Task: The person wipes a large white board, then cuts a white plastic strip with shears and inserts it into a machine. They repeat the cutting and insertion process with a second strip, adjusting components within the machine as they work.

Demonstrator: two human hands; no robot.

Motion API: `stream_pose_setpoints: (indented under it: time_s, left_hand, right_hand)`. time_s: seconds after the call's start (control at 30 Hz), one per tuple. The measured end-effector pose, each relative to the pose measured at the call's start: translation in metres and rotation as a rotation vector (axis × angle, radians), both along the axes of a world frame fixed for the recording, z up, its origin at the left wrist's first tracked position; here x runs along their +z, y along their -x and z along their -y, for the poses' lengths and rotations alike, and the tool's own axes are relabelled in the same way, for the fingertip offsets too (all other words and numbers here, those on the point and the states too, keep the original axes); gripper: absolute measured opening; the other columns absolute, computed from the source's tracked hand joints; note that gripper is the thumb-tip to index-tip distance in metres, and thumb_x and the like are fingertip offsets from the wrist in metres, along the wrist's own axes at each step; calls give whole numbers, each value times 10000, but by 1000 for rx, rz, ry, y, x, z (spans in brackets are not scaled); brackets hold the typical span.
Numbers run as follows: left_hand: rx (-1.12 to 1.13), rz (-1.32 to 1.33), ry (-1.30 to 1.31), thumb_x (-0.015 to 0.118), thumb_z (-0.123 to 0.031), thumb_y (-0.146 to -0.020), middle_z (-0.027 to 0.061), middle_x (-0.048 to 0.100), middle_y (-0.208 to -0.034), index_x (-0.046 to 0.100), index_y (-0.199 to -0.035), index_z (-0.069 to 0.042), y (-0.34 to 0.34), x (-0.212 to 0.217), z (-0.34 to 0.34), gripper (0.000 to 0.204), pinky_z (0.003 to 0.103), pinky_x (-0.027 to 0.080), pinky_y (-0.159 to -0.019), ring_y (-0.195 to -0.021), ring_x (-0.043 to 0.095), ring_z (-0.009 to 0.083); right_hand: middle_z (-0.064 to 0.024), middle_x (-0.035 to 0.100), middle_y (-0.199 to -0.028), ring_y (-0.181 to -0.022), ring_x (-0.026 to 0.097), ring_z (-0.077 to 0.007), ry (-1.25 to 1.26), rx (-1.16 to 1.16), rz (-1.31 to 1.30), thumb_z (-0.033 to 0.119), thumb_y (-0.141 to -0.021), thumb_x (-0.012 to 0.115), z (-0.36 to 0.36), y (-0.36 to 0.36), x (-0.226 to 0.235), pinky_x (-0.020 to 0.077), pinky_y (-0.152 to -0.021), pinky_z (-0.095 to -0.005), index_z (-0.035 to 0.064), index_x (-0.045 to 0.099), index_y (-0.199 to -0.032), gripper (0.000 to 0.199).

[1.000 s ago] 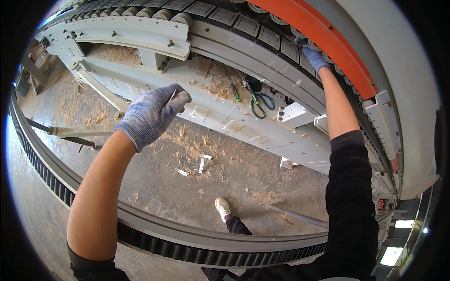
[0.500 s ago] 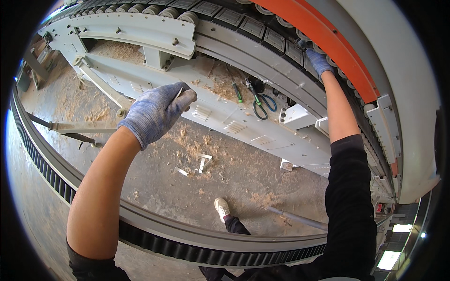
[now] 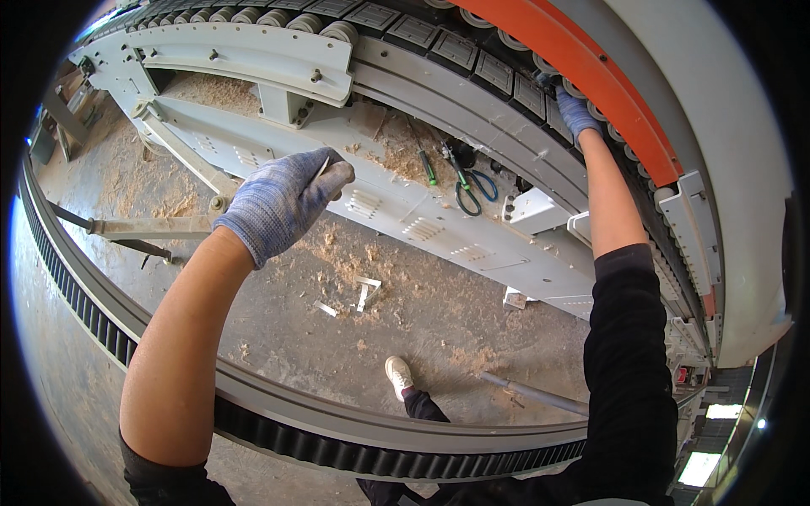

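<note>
Head view: the left hand (image 3: 283, 202), in a blue-grey knitted work glove, is raised over the machine frame with its fingers (image 3: 325, 181) curled together into a loose fist. A thin pale sliver (image 3: 323, 165) shows between the curled fingers and thumb; whether it is a small tool or a strip of material cannot be told.

Just beyond those fingers lies the long grey sheet-metal panel (image 3: 396, 215) of the machine, dusted with sawdust. Further along it from the fingertips rest a green-handled screwdriver (image 3: 428, 167) and a pair of blue-handled scissors (image 3: 470, 189), both untouched.

The right hand (image 3: 575, 111), gloved the same way, reaches up to the curved track of black ribbed pads and grey rollers (image 3: 472, 59), with the long orange guard strip (image 3: 591, 76) just above its fingers. Those fingers look closed against a pad, but their tips are hidden, so the grip cannot be told.

Below the left fingers, well apart on the dusty concrete floor (image 3: 405, 337), lie short white offcuts (image 3: 364, 291) among wood shavings, and the person's white shoe (image 3: 398, 375).

As a judgement, the work on the track looks mid-way: hands engaged, hand tools lying unused, litter not cleared.
</note>
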State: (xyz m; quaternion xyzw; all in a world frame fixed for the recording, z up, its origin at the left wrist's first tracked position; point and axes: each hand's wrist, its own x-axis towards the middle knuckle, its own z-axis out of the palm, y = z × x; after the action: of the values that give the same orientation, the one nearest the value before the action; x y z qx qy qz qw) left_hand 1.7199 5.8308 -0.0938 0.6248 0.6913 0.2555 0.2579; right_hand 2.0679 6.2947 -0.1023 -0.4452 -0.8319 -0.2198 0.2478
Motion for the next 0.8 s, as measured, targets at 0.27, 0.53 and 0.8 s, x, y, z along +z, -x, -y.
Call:
stream_pose_setpoints:
  time_s: [0.27, 0.53, 0.8]
  left_hand:
    - [-3, -5, 2, 338, -400, -1009, 139, 664, -858, 619, -1057, -36, 0, 1, 0, 462, 369, 494, -825, -852, 642, 256]
    - [3, 3, 4, 341, -394, -1010, 141, 663, -854, 615, -1046, -40, 0, 0, 0, 449, 366, 493, -822, -855, 641, 251]
    - [-6, 2, 7, 354, -379, -1009, 137, 670, -862, 616, -1063, -50, 0, 1, 0, 424, 363, 492, -831, -869, 645, 247]
  right_hand:
    - [-146, 365, -1477, -1378, 299, -313, 56, -98, 149, 392, -893, 535, 28, 8, 13, 258, -1124, -399, 66, 424, -1376, 594]
    - [-134, 380, -1464, -1361, 321, -296, 240, -4, 114, 390, -908, 498, 49, 14, 22, 273, -1115, -391, 62, 426, -1361, 564]
    - [-100, 352, -1479, -1368, 295, -270, 221, -15, 119, 390, -942, 404, 69, 21, 30, 250, -1133, -383, 73, 385, -1381, 541]
